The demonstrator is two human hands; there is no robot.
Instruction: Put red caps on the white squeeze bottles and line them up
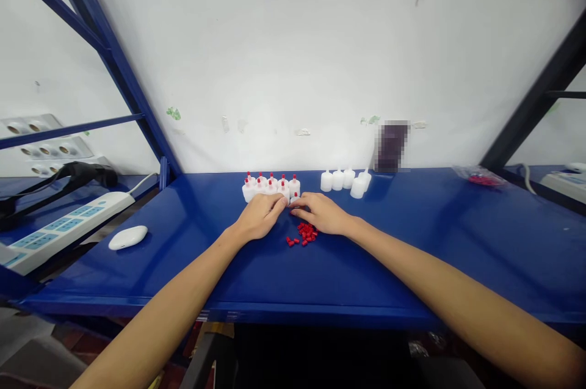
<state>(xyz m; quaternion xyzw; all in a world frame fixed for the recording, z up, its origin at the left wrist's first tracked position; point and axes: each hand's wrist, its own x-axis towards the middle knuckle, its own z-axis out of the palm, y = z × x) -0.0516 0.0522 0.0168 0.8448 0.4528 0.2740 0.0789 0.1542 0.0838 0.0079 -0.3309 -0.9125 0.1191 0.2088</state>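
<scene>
Between my two hands is a small white squeeze bottle with a red tip cap (295, 195), mostly covered by fingers. My left hand (260, 216) is closed, its fingertips against the left side of this bottle. From the right, my right hand (326, 214) curls its fingers and thumb around the same bottle. Behind my left hand, several white bottles with red caps (248, 192) stand upright in a tight group. Loose red caps (306, 232) lie in a small pile just below my right hand, with a few scattered to the left.
Several white bottles without red caps (337, 179) stand at the back, right of my hands. A white oval case (128, 237) lies on the blue table (192, 273). A power strip (68, 227) is at the left; a clear bag with red pieces (480, 178) lies far right.
</scene>
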